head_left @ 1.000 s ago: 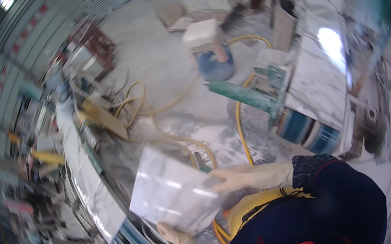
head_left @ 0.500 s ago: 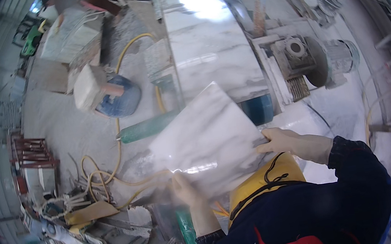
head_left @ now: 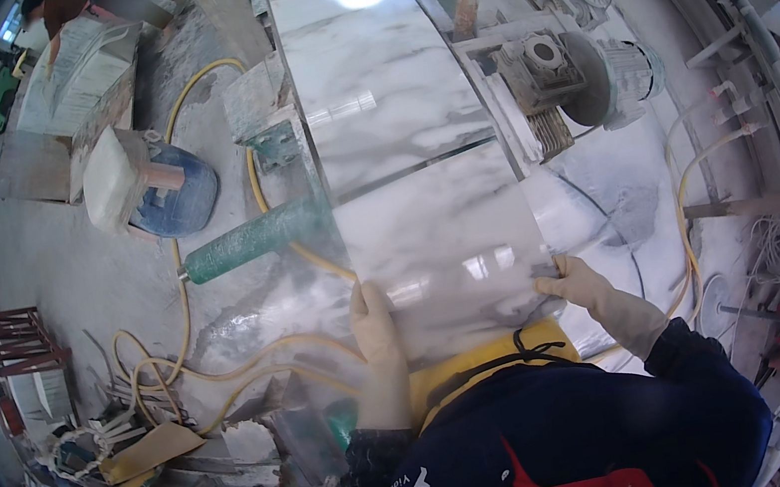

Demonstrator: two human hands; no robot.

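Left hand [head_left: 375, 331] in cream glove grips near part of left edge of glossy white grey-veined stone slab [head_left: 443, 225]; right hand [head_left: 586, 287], likewise gloved, grips right edge. Far edge just beside matching slab [head_left: 374, 69]. Left: green cylindrical roller [head_left: 253, 240], yellow hose [head_left: 183, 300]. Far right: grey metal motor [head_left: 630, 79].

the near slab [head_left: 437, 221], marble-patterned, has a smooth, glossy face that mirrors light, and so does the far slab [head_left: 375, 74]; the cream gloves [head_left: 380, 346] look matt and rubbery, the navy jacket [head_left: 558, 425] is dull cloth. powder dulls the green roller [head_left: 254, 241], the motor [head_left: 633, 81] is ribbed, dusty metal, and the blue tub [head_left: 186, 195] looks like scuffed plastic.
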